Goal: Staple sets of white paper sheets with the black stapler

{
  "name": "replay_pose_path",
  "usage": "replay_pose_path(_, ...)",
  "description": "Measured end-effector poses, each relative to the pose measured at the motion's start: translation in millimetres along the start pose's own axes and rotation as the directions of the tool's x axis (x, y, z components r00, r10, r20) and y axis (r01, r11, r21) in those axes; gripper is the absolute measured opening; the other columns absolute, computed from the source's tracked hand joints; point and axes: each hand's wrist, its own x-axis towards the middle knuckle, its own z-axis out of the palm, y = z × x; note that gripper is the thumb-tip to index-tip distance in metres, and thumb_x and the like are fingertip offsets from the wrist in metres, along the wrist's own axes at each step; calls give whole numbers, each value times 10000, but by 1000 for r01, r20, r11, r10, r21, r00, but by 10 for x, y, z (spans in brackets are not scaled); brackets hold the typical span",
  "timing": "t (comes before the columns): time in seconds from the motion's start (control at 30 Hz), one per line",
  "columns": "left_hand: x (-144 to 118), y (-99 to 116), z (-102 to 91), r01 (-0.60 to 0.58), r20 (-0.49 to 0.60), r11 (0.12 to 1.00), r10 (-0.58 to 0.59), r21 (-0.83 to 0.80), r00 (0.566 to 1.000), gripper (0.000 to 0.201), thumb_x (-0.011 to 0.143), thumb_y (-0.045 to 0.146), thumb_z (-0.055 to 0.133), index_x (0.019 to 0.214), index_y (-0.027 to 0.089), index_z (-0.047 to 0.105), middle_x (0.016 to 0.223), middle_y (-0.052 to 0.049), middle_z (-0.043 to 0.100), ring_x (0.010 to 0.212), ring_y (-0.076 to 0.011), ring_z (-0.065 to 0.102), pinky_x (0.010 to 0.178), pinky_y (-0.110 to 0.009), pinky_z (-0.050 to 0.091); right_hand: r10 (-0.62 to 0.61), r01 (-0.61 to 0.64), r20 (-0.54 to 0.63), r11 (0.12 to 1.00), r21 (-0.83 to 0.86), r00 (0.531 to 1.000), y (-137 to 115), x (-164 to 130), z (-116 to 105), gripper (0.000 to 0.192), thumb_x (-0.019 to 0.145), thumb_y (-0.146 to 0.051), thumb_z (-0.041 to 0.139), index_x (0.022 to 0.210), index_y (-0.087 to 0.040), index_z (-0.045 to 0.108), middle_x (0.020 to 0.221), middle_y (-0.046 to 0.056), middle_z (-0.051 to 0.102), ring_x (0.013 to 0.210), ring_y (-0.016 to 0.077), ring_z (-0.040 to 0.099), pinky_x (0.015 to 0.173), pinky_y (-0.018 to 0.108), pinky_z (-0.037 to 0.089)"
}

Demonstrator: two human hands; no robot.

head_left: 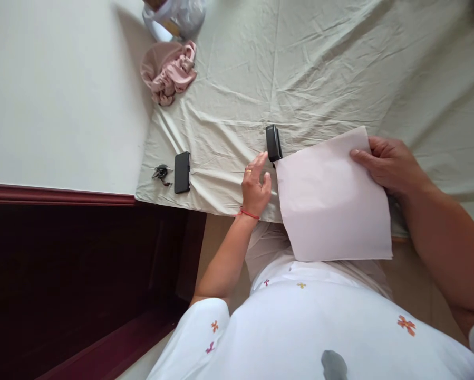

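White paper (334, 203), apparently more than one sheet at its lower right corner, spans the table's front edge and my lap. Its upper right corner is pinched between the thumb and fingers of my right hand (390, 163). At the upper left corner of the paper stands a black stapler (273, 142), touching or overlapping that corner. My left hand (256, 184) is just left of the paper, fingers stretched and thumb apart, holding nothing. Its fingertips come close to the stapler; whether they touch it I cannot tell.
A pale cloth (229, 137) with wrinkles covers the surface. On its left lie a black phone (182, 172) and a bunch of keys (161, 172). Farther back are a crumpled pink cloth (168, 71) and a clear plastic bag (183, 18). A white wall (58, 95) borders the left side.
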Motion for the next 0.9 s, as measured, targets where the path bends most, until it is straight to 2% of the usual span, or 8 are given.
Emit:
replay_pose_path(0.1, -320, 71, 7, 171, -152, 968, -200, -181, 968, 473, 1036, 507, 578, 1388, 203, 661, 1436, -169, 718, 1335, -247, 685, 1053, -388, 602, -53, 51, 32, 997, 51, 998, -47, -54, -25, 195, 805, -363, 804, 939, -222, 807, 753, 18, 753, 549, 128, 615, 464, 223, 494)
replay_pose_path(0.17, -505, 158, -4, 281, -135, 903, -339, -326, 931, 457, 1026, 597, 586, 1223, 209, 724, 1259, -132, 786, 1187, -223, 741, 991, -353, 614, -87, 83, 40, 991, 102, 995, -75, -95, -21, 227, 776, -398, 839, 930, -234, 807, 770, 13, 749, 590, 136, 633, 515, 246, 523)
replay_pose_path(0.27, -669, 309, -32, 417, 66, 717, -462, -558, 884, 578, 999, 735, 532, 1096, 217, 771, 1074, -97, 824, 1043, -222, 775, 918, -349, 623, -138, 135, 7, 978, 156, 990, -78, -123, 17, 283, 740, -459, 880, 918, -253, 803, 816, 9, 755, 677, 156, 666, 618, 287, 568)
replay_pose_path(0.43, -648, 465, -48, 543, 421, 506, -344, -670, 839, 799, 926, 909, 405, 966, 209, 787, 902, -101, 787, 952, -244, 750, 824, -360, 600, -243, 257, -113, 957, 130, 963, 15, -29, 111, 394, 742, -561, 877, 947, -241, 772, 862, 17, 764, 709, 148, 626, 646, 281, 526)
replay_pose_path(0.5, -585, 464, -38, 540, 409, 526, -352, -657, 842, 703, 892, 882, 534, 840, 210, 734, 778, -64, 716, 810, -208, 683, 734, -335, 558, -262, 278, -144, 955, 106, 954, 56, 18, 128, 445, 753, -600, 858, 996, -240, 761, 885, 19, 767, 703, 146, 613, 636, 281, 511)
replay_pose_path(0.6, -490, 391, 0, 505, 288, 670, -416, -545, 863, 587, 843, 756, 731, 685, 214, 571, 642, 11, 539, 663, -137, 506, 628, -288, 448, -267, 285, -155, 953, 104, 951, 100, 63, 121, 498, 760, -659, 836, 1033, -252, 748, 958, 32, 779, 764, 170, 657, 678, 300, 545)
replay_pose_path(0.7, -420, 278, 66, 448, 121, 800, -439, -400, 890, 637, 868, 736, 709, 642, 219, 414, 618, 48, 362, 630, -100, 341, 589, -264, 346, -252, 272, -138, 951, 148, 958, 122, 81, 89, 532, 723, -689, 860, 1030, -271, 741, 1018, 33, 783, 866, 202, 714, 771, 337, 604)
replay_pose_path(0.9, -389, 187, 193, 455, 28, 753, -504, -475, 863, 630, 802, 709, 784, 668, 218, 413, 654, 64, 359, 645, -85, 336, 608, -246, 362, -191, 191, -11, 973, 128, 981, 146, 71, 35, 541, 628, -521, 1001, 1034, -227, 800, 1053, 55, 814, 857, 202, 739, 748, 344, 647)
